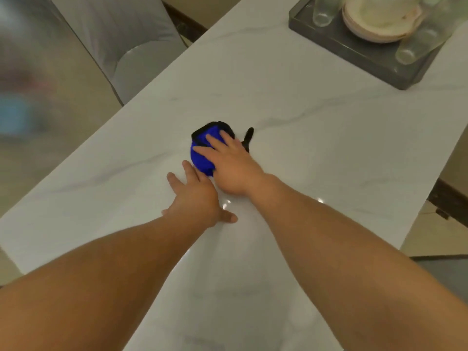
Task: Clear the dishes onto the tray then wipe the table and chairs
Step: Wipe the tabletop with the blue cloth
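Two bare forearms reached out from the near edge over one white marble-patterned table. One left hand lay flat on the tabletop, fingers straight and spread, thumb out to the side, holding nothing. One right hand pressed down with straight fingers on one bunched blue cloth with black trim, which sat near the middle of the table, just beyond the left hand's fingertips. One dark grey tray stood at the far right corner of the table, well apart from the cloth. It carried one stack of cream plates and two clear glasses that I could count, one on each side of the stack. One grey upholstered chair stood at the table's left side.
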{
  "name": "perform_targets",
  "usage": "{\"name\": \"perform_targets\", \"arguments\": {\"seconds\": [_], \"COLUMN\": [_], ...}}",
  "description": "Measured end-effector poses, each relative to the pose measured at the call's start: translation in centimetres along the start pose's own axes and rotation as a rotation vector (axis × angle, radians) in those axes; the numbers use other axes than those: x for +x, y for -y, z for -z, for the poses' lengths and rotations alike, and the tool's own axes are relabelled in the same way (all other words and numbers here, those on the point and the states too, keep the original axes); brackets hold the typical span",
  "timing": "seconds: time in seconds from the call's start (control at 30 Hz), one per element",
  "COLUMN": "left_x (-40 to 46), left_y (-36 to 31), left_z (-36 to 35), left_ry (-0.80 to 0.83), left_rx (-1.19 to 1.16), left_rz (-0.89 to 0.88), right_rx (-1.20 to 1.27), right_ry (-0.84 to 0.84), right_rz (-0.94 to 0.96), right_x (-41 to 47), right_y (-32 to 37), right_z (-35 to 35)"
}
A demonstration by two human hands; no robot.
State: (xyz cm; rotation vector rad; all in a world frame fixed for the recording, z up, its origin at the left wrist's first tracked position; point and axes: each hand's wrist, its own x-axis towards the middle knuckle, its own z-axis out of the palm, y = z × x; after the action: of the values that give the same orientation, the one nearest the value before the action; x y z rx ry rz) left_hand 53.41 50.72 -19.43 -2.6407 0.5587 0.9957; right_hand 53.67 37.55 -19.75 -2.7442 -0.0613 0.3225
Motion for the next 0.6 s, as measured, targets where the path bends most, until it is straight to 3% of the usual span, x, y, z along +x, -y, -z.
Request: {"name": "perform_targets", "arguments": {"seconds": [0.1, 0.23, 0.3, 0.37, 0.43, 0.5, 0.6], "left_x": [0.2, 0.2, -0.2, -0.8, -1.3, -1.3, -1.3], "left_y": [-0.1, -0.4, -0.7, -0.8, -1.1, -1.2, -0.8], "left_z": [0.4, 0.6, 1.0, 1.4, 1.9, 2.3, 1.8], "left_ry": [0.060, 0.069, 0.089, 0.125, 0.142, 0.155, 0.170], "left_rx": [-0.035, -0.031, -0.065, -0.129, -0.184, -0.193, -0.216], "left_rz": [0.062, 0.069, 0.078, 0.110, 0.136, 0.147, 0.166], "right_rx": [-0.038, -0.122, 0.012, 0.124, 0.085, 0.014, -0.077], "right_ry": [-0.066, -0.305, -0.260, -0.186, -0.207, -0.188, -0.015], "right_rz": [-0.028, -0.607, -0.936, -1.090, -0.936, -0.555, 0.041], "right_x": [1.8, 1.6, 1.4, 3.1, 6.0, 9.2, 12.6], "right_y": [-3.6, -15.1, -17.9, -16.6, -12.9, -7.5, 2.4], "right_z": [0.7, 3.5, 6.4, 7.6, 6.6, 4.6, 1.7]}}
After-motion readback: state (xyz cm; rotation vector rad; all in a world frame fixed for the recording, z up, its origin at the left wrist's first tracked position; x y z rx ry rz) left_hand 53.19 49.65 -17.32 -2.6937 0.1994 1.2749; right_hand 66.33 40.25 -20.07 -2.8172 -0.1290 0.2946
